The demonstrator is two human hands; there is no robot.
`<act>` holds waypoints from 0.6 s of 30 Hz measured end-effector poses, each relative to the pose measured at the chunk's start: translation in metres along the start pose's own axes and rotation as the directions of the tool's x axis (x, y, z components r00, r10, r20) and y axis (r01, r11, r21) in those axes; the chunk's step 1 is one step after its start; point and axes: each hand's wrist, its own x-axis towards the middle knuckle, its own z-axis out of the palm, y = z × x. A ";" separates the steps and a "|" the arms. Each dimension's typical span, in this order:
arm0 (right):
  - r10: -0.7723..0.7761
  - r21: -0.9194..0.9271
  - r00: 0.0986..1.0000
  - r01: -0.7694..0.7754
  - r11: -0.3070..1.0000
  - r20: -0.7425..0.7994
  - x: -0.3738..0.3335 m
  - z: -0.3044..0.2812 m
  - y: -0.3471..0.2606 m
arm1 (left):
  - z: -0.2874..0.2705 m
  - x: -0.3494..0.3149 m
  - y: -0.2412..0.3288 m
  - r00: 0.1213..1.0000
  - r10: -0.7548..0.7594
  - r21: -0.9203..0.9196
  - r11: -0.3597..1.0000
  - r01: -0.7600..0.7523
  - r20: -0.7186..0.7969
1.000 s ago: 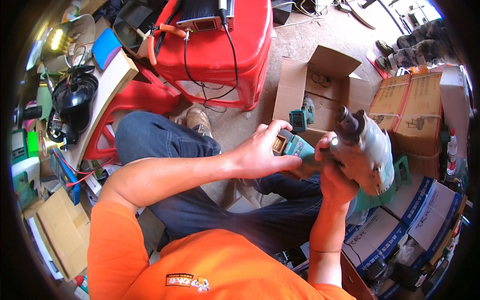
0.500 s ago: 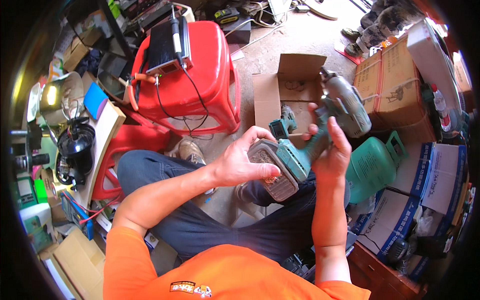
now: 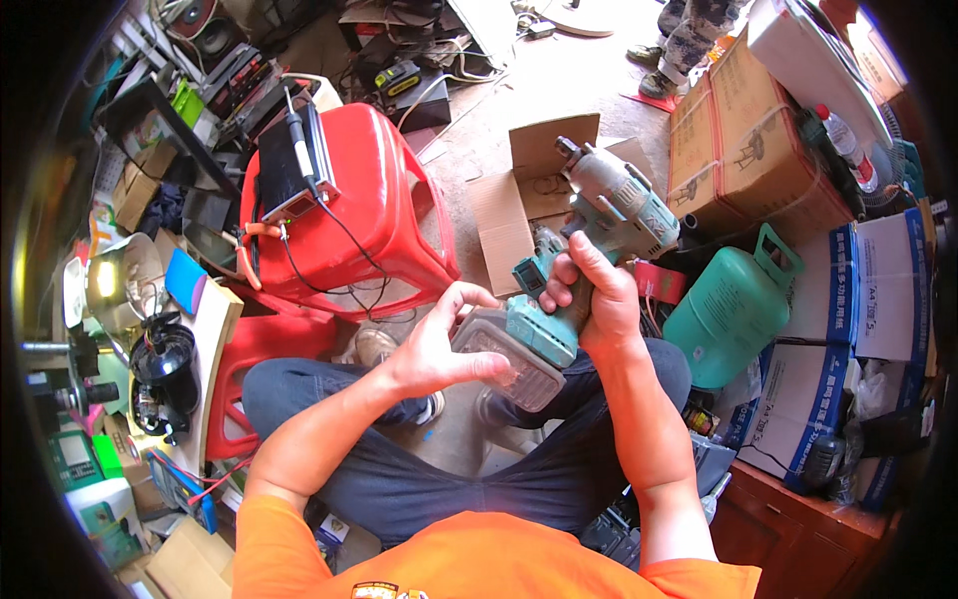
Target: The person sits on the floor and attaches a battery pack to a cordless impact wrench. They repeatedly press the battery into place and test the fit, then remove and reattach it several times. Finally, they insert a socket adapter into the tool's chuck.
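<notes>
Gripping the handle of a teal-and-grey power tool (image 3: 629, 205) with the curled fingers (image 3: 561, 278) of the right hand (image 3: 611, 299), thumb pointing up toward the tool's body. Curving the left hand (image 3: 424, 357) loosely and widely about the left end of the grey battery pack (image 3: 524, 377), thumb across its face; cannot tell whether pressed firmly. Held up tilted above the floor (image 3: 489, 130), in front of the blue jeans (image 3: 369, 479). Just past the battery pack, by the near edge of an open cardboard box (image 3: 501, 225): a second teal tool (image 3: 536, 268). To the right, a green canister (image 3: 728, 319) near a red box (image 3: 661, 284); beyond, a taped carton (image 3: 743, 140). Leftward, near the left edge of a red stool (image 3: 371, 165): a black device (image 3: 284, 165), with orange-handled pliers (image 3: 249, 248) at the near-left corner. Farthest left, inside the right edge of a bench (image 3: 212, 344): a round black part (image 3: 165, 359).
</notes>
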 end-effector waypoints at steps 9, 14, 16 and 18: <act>-0.053 -0.072 0.996 0.048 0.996 -0.069 0.013 0.012 0.024 | -0.001 -0.004 0.006 0.968 0.084 0.005 0.996 -0.085 -0.238; -0.074 -0.208 0.996 0.063 0.976 -0.043 0.010 0.020 0.011 | 0.003 -0.010 0.021 0.968 0.074 0.009 0.997 -0.074 -0.240; -0.121 -0.242 0.992 0.106 0.965 -0.048 0.007 0.025 0.004 | 0.004 -0.008 0.029 0.969 0.079 0.006 0.997 -0.080 -0.233; -0.107 -0.232 0.994 0.099 0.968 -0.019 0.005 0.023 -0.004 | 0.007 -0.010 0.032 0.970 0.082 -0.021 0.996 -0.089 -0.228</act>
